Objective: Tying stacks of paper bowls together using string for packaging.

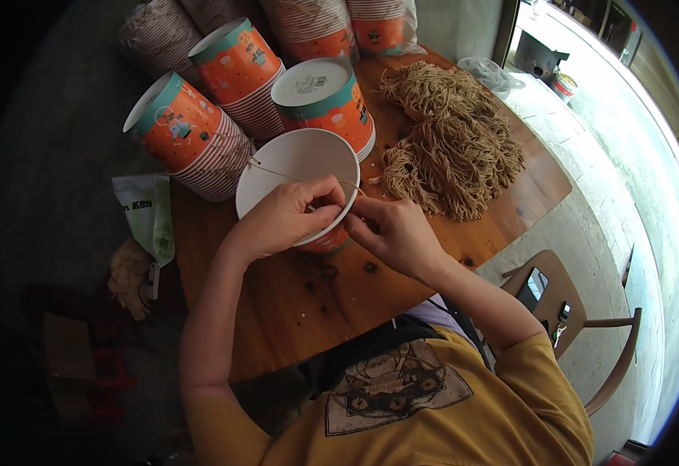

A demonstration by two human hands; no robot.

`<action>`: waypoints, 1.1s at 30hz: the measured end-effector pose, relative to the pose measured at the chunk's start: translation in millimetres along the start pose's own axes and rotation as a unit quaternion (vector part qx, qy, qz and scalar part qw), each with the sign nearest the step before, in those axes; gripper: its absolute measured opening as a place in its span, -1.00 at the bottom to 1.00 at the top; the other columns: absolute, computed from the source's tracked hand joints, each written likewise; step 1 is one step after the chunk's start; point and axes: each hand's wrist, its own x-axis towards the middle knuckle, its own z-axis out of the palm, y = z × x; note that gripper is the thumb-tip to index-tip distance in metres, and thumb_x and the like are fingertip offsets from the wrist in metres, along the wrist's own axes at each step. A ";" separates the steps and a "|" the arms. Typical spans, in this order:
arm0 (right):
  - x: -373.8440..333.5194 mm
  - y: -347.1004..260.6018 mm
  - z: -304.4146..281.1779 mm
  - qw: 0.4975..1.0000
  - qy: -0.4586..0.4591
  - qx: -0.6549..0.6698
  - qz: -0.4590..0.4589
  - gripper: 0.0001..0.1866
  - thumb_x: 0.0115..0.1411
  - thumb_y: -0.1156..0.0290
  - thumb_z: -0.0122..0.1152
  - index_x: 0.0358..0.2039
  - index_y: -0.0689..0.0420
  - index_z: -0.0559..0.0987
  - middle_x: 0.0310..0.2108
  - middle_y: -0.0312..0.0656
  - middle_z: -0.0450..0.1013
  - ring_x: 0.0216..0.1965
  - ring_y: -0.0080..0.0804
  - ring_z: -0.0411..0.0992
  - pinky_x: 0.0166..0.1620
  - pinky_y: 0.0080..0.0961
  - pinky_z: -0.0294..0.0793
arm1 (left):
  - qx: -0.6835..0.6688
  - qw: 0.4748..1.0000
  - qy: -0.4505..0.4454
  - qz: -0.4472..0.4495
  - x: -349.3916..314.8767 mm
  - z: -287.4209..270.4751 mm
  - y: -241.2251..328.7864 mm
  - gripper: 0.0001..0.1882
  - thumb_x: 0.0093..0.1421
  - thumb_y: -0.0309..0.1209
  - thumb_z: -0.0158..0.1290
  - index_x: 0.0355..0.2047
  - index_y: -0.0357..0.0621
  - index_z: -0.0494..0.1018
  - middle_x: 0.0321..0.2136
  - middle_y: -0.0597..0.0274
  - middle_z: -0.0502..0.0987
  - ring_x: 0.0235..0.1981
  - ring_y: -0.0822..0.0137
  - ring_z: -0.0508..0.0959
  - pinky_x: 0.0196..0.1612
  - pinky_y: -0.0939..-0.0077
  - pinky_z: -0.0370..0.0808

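Bare table point(301, 303) lies open toward the person; cup stacks point(200, 132) and noodle pile point(448, 147) crowd the far side.

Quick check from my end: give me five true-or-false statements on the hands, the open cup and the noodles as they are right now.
1. Both hands meet at the rim of the open cup. True: left hand and right hand are there.
2. The noodle pile lies on the wooden table. True.
3. The open cup is full of noodles. False: its white inside shows; only a thin strand crosses it.
4. The noodle pile is at the person's left. False: it is right of the cup.
5. Stacked cups lie behind the open cup. True.
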 end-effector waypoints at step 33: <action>59.7 5.8 -37.3 0.973 -0.078 0.085 -0.198 -0.86 0.12 0.43 0.25 -0.44 0.22 0.51 -0.51 -0.26 0.45 -0.45 -0.48 0.44 -0.39 -0.54 0.42 | -0.362 0.926 -0.004 -0.112 -4.2 15.5 13.0 -0.77 0.23 -0.48 0.00 -0.10 -0.25 0.43 -0.21 0.33 0.49 -0.16 0.53 0.48 0.00 0.61 0.41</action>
